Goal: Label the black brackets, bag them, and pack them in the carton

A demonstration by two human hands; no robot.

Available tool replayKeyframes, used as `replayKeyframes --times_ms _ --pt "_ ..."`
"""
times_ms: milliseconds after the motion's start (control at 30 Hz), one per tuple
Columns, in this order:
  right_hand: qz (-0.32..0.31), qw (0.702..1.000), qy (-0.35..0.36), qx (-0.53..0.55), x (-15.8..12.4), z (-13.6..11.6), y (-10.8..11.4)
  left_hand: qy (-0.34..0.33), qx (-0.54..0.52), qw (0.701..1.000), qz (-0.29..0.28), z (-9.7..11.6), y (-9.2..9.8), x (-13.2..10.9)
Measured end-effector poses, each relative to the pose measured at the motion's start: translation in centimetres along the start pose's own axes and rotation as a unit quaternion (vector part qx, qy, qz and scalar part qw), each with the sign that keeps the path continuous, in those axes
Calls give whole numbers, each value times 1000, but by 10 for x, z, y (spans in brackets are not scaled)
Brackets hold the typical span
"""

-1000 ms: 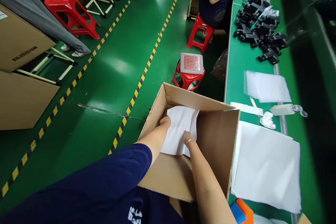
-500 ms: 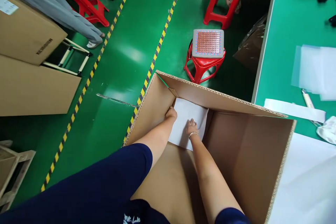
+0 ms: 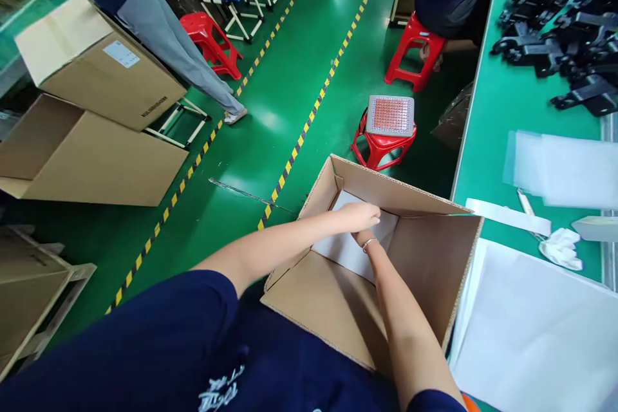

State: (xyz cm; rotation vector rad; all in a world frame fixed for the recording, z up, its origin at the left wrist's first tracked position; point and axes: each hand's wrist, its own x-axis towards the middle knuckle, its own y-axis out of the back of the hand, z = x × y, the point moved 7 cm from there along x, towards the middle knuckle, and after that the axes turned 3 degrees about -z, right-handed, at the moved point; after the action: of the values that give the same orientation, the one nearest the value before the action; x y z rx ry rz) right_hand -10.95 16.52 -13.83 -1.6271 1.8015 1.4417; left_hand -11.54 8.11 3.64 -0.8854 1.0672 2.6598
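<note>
My left hand (image 3: 361,216) is raised inside the open cardboard box (image 3: 420,264), its fingers curled closed; whatever they hold, if anything, is hidden. Just beneath it is my right hand (image 3: 363,236), with a bracelet at the wrist. The left hand covers most of the right hand's fingers, and I cannot tell whether the two touch. A white sheet (image 3: 345,251) lines the bottom of the box below both hands. The box leans toward my body with its opening facing me.
To the right, a green table (image 3: 487,161) carries black parts (image 3: 555,45), translucent sheets (image 3: 555,167), a crumpled white cloth (image 3: 561,249) and large white sheets (image 3: 541,322). Beyond the box stands a red stool (image 3: 381,148) with a patterned cushion. Other people are ahead; cartons (image 3: 106,154) are at left.
My left hand has come up off the box's left side and moved right, over my right hand. My view has lifted, showing more of the room, and the box appears tilted toward me.
</note>
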Motion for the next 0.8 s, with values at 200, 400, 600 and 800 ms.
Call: replayKeyframes --times_ms 200,400,600,800 --pt "95 989 83 78 -63 -58 80 -117 -7 959 259 -45 129 -154" --pt "145 936 117 297 -174 -111 89 106 46 992 -49 -260 47 -195" --pt "141 892 124 412 -219 -292 -8 153 63 959 -231 -461 1 -235" --pt "18 979 -52 197 39 -437 -110 201 35 949 -241 -596 23 -246"
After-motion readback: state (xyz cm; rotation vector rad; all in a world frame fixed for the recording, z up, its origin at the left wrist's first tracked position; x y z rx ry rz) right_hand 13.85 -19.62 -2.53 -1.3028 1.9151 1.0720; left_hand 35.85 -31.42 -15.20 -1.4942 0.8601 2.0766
